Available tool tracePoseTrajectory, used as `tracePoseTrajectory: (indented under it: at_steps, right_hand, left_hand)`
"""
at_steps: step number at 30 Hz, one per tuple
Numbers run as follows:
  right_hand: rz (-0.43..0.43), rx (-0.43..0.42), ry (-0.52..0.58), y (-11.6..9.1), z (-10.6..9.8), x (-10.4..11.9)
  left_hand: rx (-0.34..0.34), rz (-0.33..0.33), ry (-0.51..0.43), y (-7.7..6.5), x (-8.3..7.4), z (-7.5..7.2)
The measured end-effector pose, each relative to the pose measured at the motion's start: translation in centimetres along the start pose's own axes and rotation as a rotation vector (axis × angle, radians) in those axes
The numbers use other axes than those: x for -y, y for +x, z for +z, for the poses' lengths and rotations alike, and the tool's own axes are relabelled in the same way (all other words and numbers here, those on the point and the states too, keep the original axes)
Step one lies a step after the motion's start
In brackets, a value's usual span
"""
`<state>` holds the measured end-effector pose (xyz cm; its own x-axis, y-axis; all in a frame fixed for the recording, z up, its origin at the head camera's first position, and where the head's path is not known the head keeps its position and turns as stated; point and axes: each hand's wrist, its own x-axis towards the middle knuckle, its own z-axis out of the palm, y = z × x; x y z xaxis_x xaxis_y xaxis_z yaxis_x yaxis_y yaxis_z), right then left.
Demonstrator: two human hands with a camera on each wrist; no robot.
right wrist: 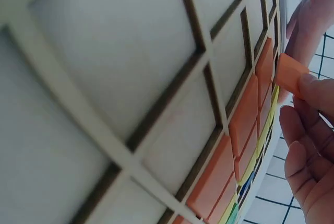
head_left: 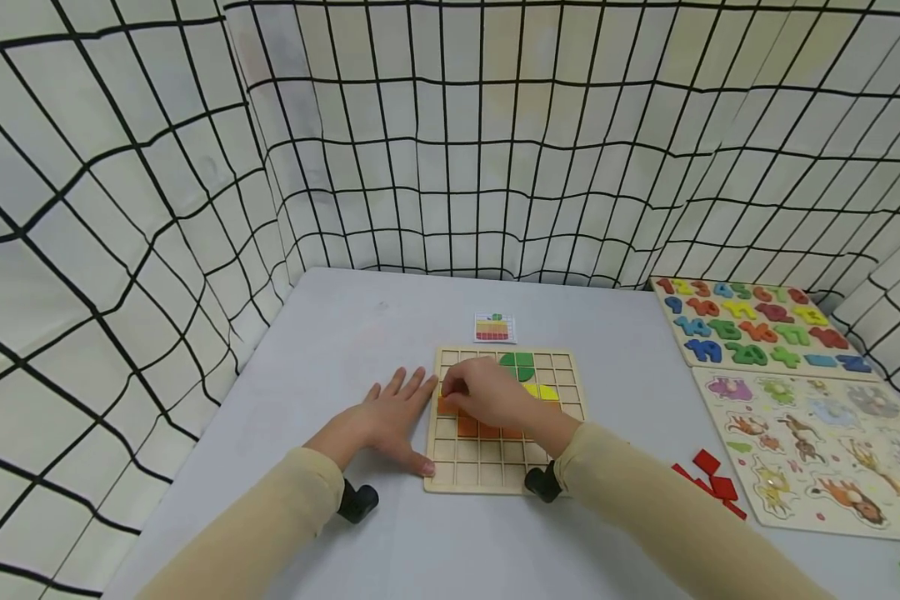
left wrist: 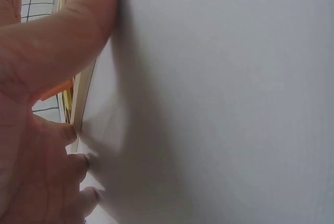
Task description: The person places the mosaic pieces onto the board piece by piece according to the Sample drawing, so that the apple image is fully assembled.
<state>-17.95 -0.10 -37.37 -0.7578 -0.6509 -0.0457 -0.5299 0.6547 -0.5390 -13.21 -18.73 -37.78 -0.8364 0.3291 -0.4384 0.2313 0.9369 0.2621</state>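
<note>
My tan sleeves (head_left: 645, 517) lie nearest the view, running forward to two hands at a wooden grid board (head_left: 480, 479). Between the thumb and fingers of my right hand (head_left: 495, 396) I pinch an orange tile (right wrist: 288, 72), the grip narrow, over the board's left side; whether its lower edge touches the grid I cannot tell. My left hand (head_left: 393, 425) is spread wide and holds nothing, its thumb at the board's near left corner, its fingertips by the left edge farther up. Just nearer me than my pinching fingers, seated orange tiles (head_left: 468, 427) fill some squares; to the fingers' right are yellow pieces (head_left: 548, 392), and ahead to their right green pieces (head_left: 517, 366). The picture card (head_left: 494, 327) lies beyond my fingertips, off the board, and loose red pieces (head_left: 723, 487) lie well to their right. My pinch covers only one end of the tile, so it could twist or slip if I press at a slant, and a tilted tile might catch on the raised strips. If my left thumb lifted, a sideways push could skid the board. My right knuckles could hide a misfit, and the black device (head_left: 543, 483) under that wrist could bump the board's near edge if I drop my arm.
</note>
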Motion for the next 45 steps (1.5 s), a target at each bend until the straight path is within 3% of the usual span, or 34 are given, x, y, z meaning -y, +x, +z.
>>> tracePoseTrajectory:
  at_steps: [16, 22, 29, 33, 38, 45]
  right_hand:
    - [0.108, 0.013, -0.108, 0.0, 0.5, 0.8]
    - [0.112, 0.009, -0.154, -0.1, 0.8, 0.7]
    - [0.127, -0.018, -0.100, -1.2, -0.2, 0.1]
    - [0.176, -0.046, -0.097, -3.0, -2.1, -1.6]
    - [0.204, -0.057, -0.125, -6.1, -5.2, -5.5]
    - [0.246, 0.041, -0.104, -11.2, -8.3, -10.4]
  left_hand:
    - [0.005, 0.002, -0.004, 0.1, -0.4, -0.1]
    - [0.004, 0.001, -0.003, 0.2, -0.4, 0.1]
    - [-0.001, -0.008, -0.018, 0.5, -0.4, 0.3]
    - [-0.006, -0.012, -0.022, 0.5, -0.5, 0.4]
    - [-0.009, -0.018, -0.016, 0.5, -0.4, 0.3]
    - [-0.002, -0.027, -0.023, 0.3, -0.3, 0.2]
